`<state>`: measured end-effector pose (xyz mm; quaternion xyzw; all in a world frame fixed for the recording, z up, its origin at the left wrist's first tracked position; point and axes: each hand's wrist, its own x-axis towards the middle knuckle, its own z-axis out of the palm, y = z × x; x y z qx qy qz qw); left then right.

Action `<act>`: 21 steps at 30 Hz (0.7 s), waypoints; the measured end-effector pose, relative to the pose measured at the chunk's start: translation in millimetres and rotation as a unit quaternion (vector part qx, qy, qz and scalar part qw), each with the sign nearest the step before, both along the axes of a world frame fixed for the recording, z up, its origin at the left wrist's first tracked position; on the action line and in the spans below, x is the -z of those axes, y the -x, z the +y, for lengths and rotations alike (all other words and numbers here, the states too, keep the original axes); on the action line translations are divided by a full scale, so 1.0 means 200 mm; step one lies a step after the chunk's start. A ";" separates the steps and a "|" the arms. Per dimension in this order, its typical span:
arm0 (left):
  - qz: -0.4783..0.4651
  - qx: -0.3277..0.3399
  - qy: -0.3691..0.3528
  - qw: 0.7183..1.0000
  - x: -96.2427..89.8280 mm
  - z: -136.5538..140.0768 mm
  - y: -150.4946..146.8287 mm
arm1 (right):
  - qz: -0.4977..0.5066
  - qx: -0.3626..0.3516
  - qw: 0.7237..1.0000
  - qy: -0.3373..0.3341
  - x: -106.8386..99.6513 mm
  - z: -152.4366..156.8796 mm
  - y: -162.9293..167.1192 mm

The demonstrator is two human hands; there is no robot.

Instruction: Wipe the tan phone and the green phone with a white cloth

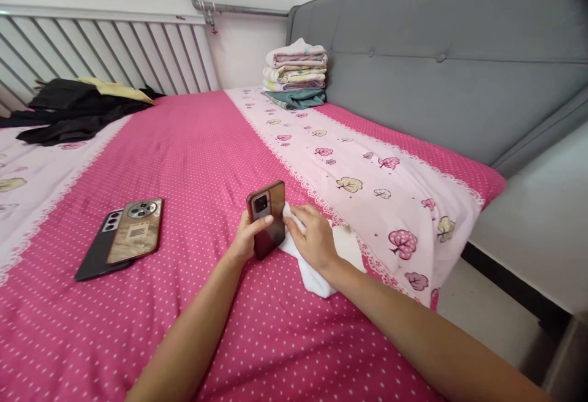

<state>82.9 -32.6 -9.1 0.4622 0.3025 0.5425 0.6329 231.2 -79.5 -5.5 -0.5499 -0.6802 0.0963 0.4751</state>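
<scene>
Upright in front of me is a brown smartphone (270, 239), its camera side turned toward me. My left hand (248, 236) is closed on its left edge, thumb across the back. A white cloth (313, 278) is pinched in my right hand (313, 236), and a fold of it touches the phone's right edge. The rest of the cloth hangs down onto the bed below my right hand. Off to the left, a phone with a marbled tan back (136, 236) lies partly over a black phone (98, 255), both camera side up.
A pink dotted bedsheet (184, 144) with a printed pale band covers the bed. Folded cloths (296, 71) are stacked by the grey headboard (413, 28). Dark clothes (78, 108) lie at the far left, before a white radiator (138, 53). The bed's edge drops to the floor at right.
</scene>
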 end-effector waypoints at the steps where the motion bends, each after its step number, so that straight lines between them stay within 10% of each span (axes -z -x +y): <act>1: 0.000 -0.001 0.001 1.000 0.00 0.00 0.00 | -0.001 -0.001 1.000 0.001 0.00 0.00 0.00; 21: 0.005 -0.003 -0.004 1.000 0.02 0.01 0.01 | 0.000 -0.002 1.000 0.006 0.00 0.00 0.00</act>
